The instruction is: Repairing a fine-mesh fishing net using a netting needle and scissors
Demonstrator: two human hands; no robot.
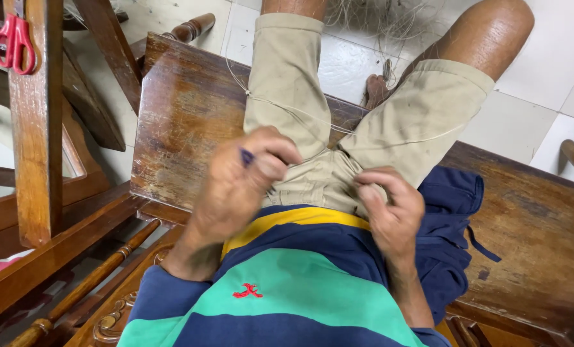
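My left hand (242,173) is curled over my lap, its grip pinched together on a small dark blue tool (246,156) between thumb and forefinger; my right hand (393,209) sits just beside it, fingertips pressed together on a fine pale thread (300,112), as far as I can tell; the thread runs up across my khaki shorts (287,77) toward the floor; I sit on a worn wooden surface (184,115); red scissors (14,42) hang on a wooden frame (36,141) to my left.
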